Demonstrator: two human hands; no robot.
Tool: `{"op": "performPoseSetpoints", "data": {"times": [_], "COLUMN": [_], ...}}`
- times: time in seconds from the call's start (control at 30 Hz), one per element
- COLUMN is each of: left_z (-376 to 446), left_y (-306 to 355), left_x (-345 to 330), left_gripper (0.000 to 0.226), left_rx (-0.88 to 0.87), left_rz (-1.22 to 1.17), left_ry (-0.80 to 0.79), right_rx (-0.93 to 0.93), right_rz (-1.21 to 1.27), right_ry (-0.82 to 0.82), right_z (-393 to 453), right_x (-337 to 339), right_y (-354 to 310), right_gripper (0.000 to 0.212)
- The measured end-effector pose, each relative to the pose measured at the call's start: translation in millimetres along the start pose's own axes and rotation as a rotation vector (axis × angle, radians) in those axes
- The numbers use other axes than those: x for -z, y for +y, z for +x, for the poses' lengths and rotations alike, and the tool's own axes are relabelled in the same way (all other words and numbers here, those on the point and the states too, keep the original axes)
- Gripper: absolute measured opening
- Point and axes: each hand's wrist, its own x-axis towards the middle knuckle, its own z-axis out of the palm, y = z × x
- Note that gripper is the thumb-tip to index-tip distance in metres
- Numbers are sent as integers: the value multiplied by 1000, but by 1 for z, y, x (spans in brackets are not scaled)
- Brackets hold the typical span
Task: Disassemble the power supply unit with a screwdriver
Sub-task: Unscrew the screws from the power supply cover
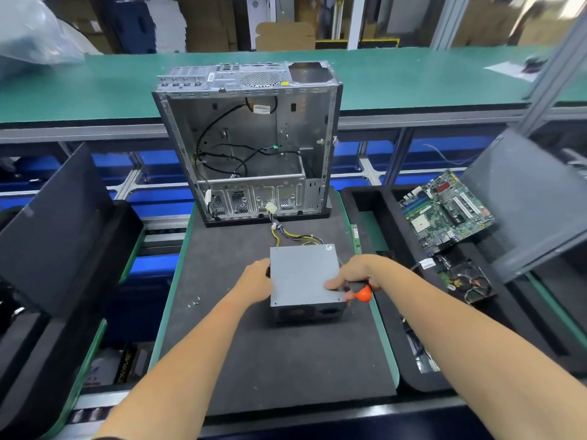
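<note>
Head view: PSU [303,274] sits flat on the dark mat [254,360] on the bench, just in front of the gutted PC case [247,138], cables trailing toward it. My left hand [256,282] braces its left edge, prob. to stop it sliding. Right hand [357,276] has fingers curled round the orange-handled screwdriver [362,292], thumb resting on the lid. Lid not off yet.

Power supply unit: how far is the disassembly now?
Done: the power supply unit lies on the mat, outside the empty computer case; a few loose screws lie nearby. In hand: left hand steadies it, right hand grips the screwdriver. Left: its cover is still closed.
</note>
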Motion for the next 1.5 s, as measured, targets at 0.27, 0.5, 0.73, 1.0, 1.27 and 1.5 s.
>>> {"op": "performPoseSetpoints", "data": {"times": [0.27,0.5,0.73,1.0,1.27,1.5], "left_z": [-20,-37,-39,-39,-43,-21], "left_y": [-23,-31,-31,-15,4,22], "left_x": [-6,-26,-38,-19,8,25], "left_gripper": [88,92,84,42,63,76], "left_rx": [-32,-50,-34,-38,35,131], "left_rz": [-233,-157,-177,-142,-202,-155], "left_ry": [-216,-195,-117,-47,128,112], "right_rx": [153,339,396,293,47,126], "right_rz": [49,120,188,272,166,70], "right_ry": [88,-39,1,49,-29,137], "right_z": [2,4,9,5,-12,-17], "right_x": [0,-3,-5,10,17,19], "right_y": [14,29,33,12,-33,-55], "right_gripper": [38,22,17,31,22,18]}}
